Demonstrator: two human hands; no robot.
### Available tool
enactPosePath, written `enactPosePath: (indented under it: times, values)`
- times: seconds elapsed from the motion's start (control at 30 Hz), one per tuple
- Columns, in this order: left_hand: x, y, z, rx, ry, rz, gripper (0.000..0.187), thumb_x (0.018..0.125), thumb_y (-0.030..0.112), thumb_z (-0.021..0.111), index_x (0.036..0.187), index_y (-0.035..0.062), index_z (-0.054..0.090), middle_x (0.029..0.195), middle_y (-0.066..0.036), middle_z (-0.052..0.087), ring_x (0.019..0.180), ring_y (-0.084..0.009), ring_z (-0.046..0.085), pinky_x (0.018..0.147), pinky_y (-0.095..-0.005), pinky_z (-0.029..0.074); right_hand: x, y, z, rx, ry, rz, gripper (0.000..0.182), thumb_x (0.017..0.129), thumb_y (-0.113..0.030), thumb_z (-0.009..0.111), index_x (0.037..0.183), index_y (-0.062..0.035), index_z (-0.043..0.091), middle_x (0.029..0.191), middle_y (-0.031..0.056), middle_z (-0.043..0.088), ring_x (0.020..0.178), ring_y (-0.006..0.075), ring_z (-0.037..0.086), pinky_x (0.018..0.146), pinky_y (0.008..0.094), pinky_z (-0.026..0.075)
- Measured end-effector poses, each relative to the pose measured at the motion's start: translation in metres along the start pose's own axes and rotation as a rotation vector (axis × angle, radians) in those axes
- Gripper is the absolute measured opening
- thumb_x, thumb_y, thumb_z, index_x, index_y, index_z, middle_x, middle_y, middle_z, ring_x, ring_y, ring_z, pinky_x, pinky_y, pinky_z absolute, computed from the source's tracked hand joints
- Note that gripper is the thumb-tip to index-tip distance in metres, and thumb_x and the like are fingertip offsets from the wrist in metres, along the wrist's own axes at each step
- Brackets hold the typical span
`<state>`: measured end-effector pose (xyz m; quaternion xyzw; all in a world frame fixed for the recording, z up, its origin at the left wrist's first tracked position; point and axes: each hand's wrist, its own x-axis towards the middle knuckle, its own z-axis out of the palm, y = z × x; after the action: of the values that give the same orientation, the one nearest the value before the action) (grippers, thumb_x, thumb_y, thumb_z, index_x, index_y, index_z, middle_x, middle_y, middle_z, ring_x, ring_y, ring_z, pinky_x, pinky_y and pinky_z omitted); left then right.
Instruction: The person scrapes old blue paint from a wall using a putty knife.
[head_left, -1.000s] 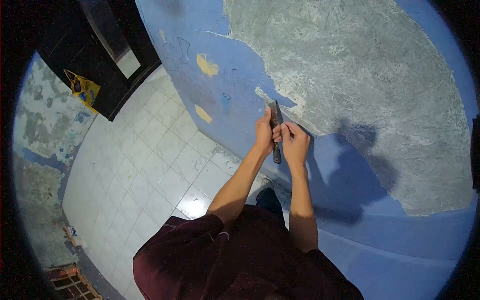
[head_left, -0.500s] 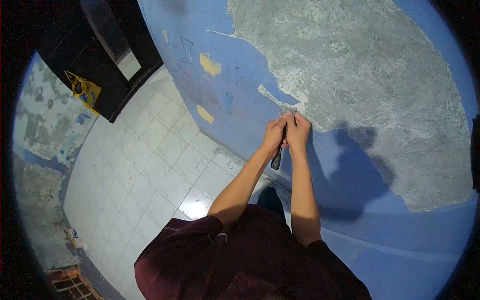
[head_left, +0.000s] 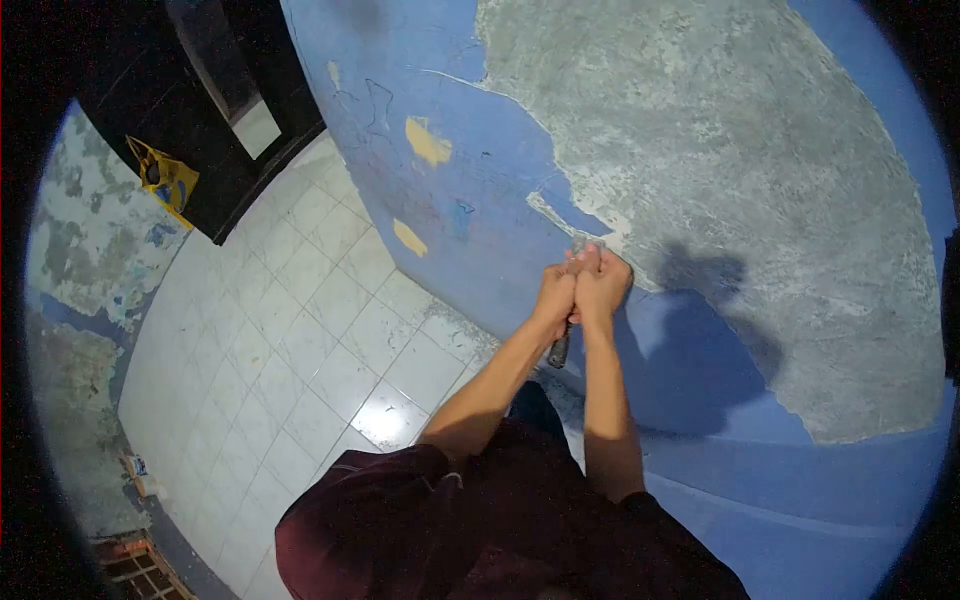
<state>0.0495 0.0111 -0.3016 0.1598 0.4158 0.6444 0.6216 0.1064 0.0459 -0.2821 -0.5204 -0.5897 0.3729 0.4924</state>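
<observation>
Both of my hands grip one scraper with a dark handle. My left hand is closed round it from the left, and my right hand presses in from the right. The handle end sticks out below the hands. A sliver of the blade shows above my fingers, at the wall; the rest is covered. There the blue paint meets a large patch of bare grey plaster. A ragged whitish edge runs along that border.
Pale floor tiles spread to the left. A dark cabinet stands at the upper left, with a yellow bag by it. Another wall with peeling paint is at the far left. My shadow falls on the wall.
My hands and the scraper sit slightly lower in view, and the whole wall has shifted a little too. My fingers now cover more of the blade and handle.
</observation>
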Motion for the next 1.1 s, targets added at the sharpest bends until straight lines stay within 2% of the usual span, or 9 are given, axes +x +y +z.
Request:
enactPosePath:
  times: [0.13, 0.23, 0.47, 0.6, 0.8, 0.87, 0.97, 1.07, 1.1]
  values:
    - [-0.002, 0.008, -0.003, 0.013, -0.036, 0.014, 0.036, 0.097, 0.032, 0.052, 0.075, 0.0052, 0.06, 0.058, -0.001, 0.053, 0.042, -0.0084, 0.045, 0.032, -0.0246, 0.028, 0.002, 0.009, 0.006, 0.093, 0.01, 0.04, 0.029, 0.091, -0.015, 0.058, 0.071, 0.0065, 0.058, 0.068, 0.0151, 0.066, 0.061, 0.018, 0.064, 0.057, 0.035, 0.048]
    - [-0.001, 0.012, -0.005, 0.078, -0.052, 0.025, 0.037, 0.097, 0.034, 0.053, 0.076, 0.0057, 0.061, 0.06, -0.001, 0.055, 0.045, -0.0077, 0.046, 0.034, -0.0253, 0.029, 0.003, 0.015, 0.01, 0.015, 0.093, -0.028, 0.032, 0.091, -0.013, 0.059, 0.065, 0.0052, 0.052, 0.058, 0.0127, 0.058, 0.052, 0.0149, 0.052, 0.053, 0.0353, 0.043]
    - [0.005, 0.001, 0.003, -0.069, -0.009, 0.031, 0.04, 0.1, 0.031, 0.049, 0.072, 0.0038, 0.059, 0.054, -0.001, 0.05, 0.038, -0.0068, 0.041, 0.031, -0.0246, 0.027, 0.002, -0.004, 0.004, -0.089, 0.052, 0.001, 0.027, 0.09, -0.008, 0.058, 0.068, 0.007, 0.055, 0.058, 0.0113, 0.058, 0.059, 0.0145, 0.06, 0.055, 0.0319, 0.045]
    - [0.011, -0.001, -0.005, 0.127, 0.005, 0.084, 0.041, 0.099, 0.034, 0.05, 0.071, 0.0054, 0.058, 0.053, 0.0, 0.051, 0.039, -0.0066, 0.042, 0.031, -0.024, 0.028, -0.003, -0.009, 0.013, 0.246, 0.124, 0.041, 0.023, 0.091, -0.007, 0.056, 0.073, 0.0077, 0.058, 0.064, 0.0112, 0.063, 0.061, 0.0172, 0.062, 0.058, 0.0314, 0.048]
    - [0.016, -0.009, -0.006, -0.043, -0.018, 0.132, 0.042, 0.099, 0.035, 0.05, 0.072, 0.0053, 0.059, 0.055, -0.001, 0.052, 0.04, -0.0072, 0.043, 0.033, -0.0236, 0.029, 0.002, -0.003, 0.009, -0.034, 0.054, -0.065, 0.024, 0.09, -0.007, 0.056, 0.071, 0.0078, 0.057, 0.068, 0.0149, 0.066, 0.061, 0.0176, 0.062, 0.059, 0.0317, 0.048]
    - [0.008, 0.005, -0.012, 0.033, -0.078, -0.003, 0.03, 0.097, 0.027, 0.055, 0.078, 0.0055, 0.063, 0.071, -0.001, 0.06, 0.061, -0.0087, 0.054, 0.053, -0.0245, 0.043, 0.001, 0.0, 0.014, 0.079, 0.098, -0.04, 0.025, 0.089, -0.01, 0.057, 0.069, 0.0055, 0.057, 0.066, 0.0153, 0.065, 0.06, 0.0203, 0.062, 0.06, 0.034, 0.047]
    - [0.017, -0.006, -0.015, -0.011, -0.106, 0.024, 0.03, 0.097, 0.03, 0.055, 0.082, 0.0052, 0.064, 0.075, -0.002, 0.061, 0.065, -0.0089, 0.056, 0.056, -0.0249, 0.045, 0.004, -0.001, 0.003, -0.322, 0.081, -0.046, 0.024, 0.087, -0.013, 0.059, 0.069, 0.0035, 0.058, 0.065, 0.0184, 0.062, 0.06, 0.0276, 0.061, 0.062, 0.0397, 0.045]
    - [0.015, -0.018, 0.007, -0.162, -0.011, 0.122, 0.034, 0.099, 0.032, 0.051, 0.082, 0.005, 0.063, 0.069, -0.001, 0.059, 0.059, -0.0096, 0.056, 0.05, -0.024, 0.044, 0.002, -0.009, 0.0, -0.141, 0.067, -0.156, 0.024, 0.085, -0.015, 0.06, 0.069, 0.0023, 0.058, 0.064, 0.0216, 0.059, 0.061, 0.0366, 0.058, 0.063, 0.0451, 0.042]
    - [0.019, -0.024, 0.001, -0.204, -0.07, 0.096, 0.03, 0.099, 0.031, 0.052, 0.09, 0.0047, 0.063, 0.08, -0.002, 0.061, 0.071, -0.0107, 0.059, 0.062, -0.0253, 0.048, 0.007, 0.003, 0.001, -0.193, 0.076, -0.214, 0.023, 0.085, -0.014, 0.058, 0.07, 0.0031, 0.059, 0.066, 0.024, 0.058, 0.064, 0.0418, 0.057, 0.063, 0.0476, 0.041]
